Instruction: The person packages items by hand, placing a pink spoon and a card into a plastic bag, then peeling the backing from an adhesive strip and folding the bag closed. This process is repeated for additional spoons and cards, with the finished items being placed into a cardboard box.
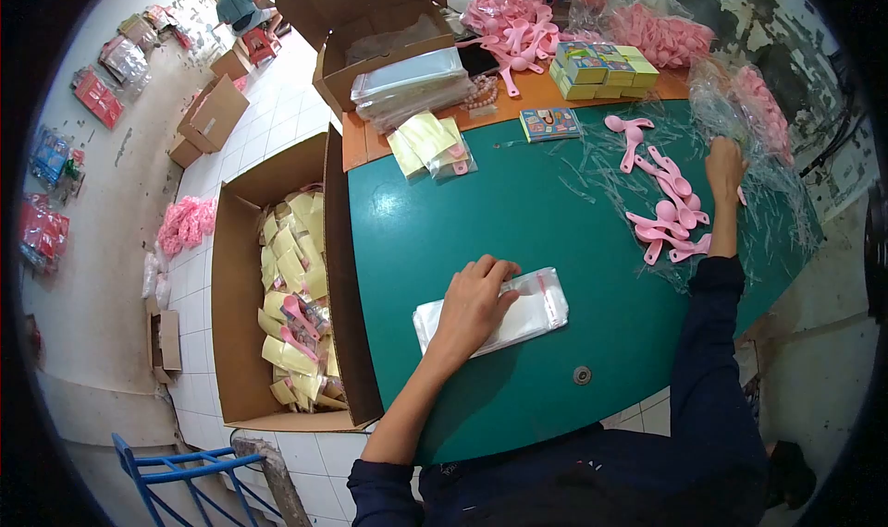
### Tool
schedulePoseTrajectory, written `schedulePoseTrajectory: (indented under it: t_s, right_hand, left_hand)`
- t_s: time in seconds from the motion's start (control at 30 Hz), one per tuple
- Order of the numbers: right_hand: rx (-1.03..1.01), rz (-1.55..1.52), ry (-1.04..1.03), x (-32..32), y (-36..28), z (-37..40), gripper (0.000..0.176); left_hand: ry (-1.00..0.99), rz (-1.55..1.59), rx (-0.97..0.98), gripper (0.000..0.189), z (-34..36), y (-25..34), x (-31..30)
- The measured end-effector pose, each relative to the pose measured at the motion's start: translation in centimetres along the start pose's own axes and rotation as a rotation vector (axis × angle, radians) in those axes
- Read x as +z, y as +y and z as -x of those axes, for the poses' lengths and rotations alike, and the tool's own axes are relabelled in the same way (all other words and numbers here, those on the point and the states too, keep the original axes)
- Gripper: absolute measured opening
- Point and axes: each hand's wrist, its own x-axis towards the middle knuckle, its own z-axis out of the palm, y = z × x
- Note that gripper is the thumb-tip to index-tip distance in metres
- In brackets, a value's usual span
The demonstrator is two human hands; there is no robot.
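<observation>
My left hand (478, 307) lies over a stack of clear plastic bags (541, 307) on the green tabletop, fingers apart and slightly bent. Further out on the right, my right hand (725, 168) is closed beside a torn clear bag (717, 97) of pink spoons. What its fingers hold, if anything, is hidden. A bit of pink plastic (741, 195) shows beside that wrist. Loose pink measuring spoons (680, 203) lie in a pile left of the right forearm. A small printed card box (549, 125) sits near the table's back edge.
An open carton (338, 342) of packed yellow cards and pink spoons stands against the table's left side. At the back are stacked small boxes (592, 69), a pink spoon heap (509, 23) and a bundle of clear bags (412, 83). Plastic scraps litter the right side.
</observation>
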Motion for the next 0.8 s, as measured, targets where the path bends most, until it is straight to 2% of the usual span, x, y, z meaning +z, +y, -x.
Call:
schedulePoseTrajectory:
  t_s: [0.03, 0.1, 0.17, 0.27, 0.37, 0.47, 0.57, 0.63, 0.7, 0.8]
  right_hand:
    - [-0.118, 0.51, 0.064, -0.3, -0.8, 0.8, 0.019]
    - [-0.359, -0.285, -0.281, -0.2, -2.3, -0.2, 0.018]
    - [-0.468, -0.503, -0.484, -0.2, -7.3, 0.7, 0.017]
    - [-0.581, -0.194, -0.416, 2.5, -9.5, 1.7, 0.015]
    - [-0.611, -0.117, -0.285, 4.1, -9.5, 2.2, 0.016]
    - [-0.658, -0.131, -0.273, 3.7, -9.1, 2.0, 0.016]
    - [-0.441, -0.456, -0.18, 3.6, -8.7, 0.9, 0.011]
    - [-0.38, -0.351, 0.086, 1.0, -8.5, -0.2, 0.013]
    - [-0.212, -0.308, 0.282, -1.1, -7.9, -0.9, 0.014]
    - [0.168, -0.51, 0.245, -3.7, -8.1, -1.4, 0.015]
  left_hand:
    - [-0.016, -0.003, -0.001, 0.025, 0.0, 0.1, -0.1]
    - [-0.044, -0.007, -0.003, 0.024, -0.2, 0.3, -0.2]
    - [-0.036, -0.009, -0.004, 0.022, -0.2, 0.4, 0.0]
    - [-0.024, -0.043, 0.022, 0.018, 0.0, 0.3, 0.1]
    - [-0.014, -0.079, 0.063, 0.015, -0.1, 0.3, -0.2]
    - [-0.049, -0.096, 0.053, 0.013, -0.2, 0.2, -0.4]
    - [-0.049, -0.048, 0.023, 0.011, -0.3, 0.0, -0.8]
    - [0.026, 0.011, 0.046, 0.011, -0.4, 0.0, -0.9]
    - [0.156, 0.071, 0.111, 0.011, -0.7, 0.3, -0.9]
    - [0.196, 0.217, 0.165, 0.012, -1.1, 0.3, -1.2]
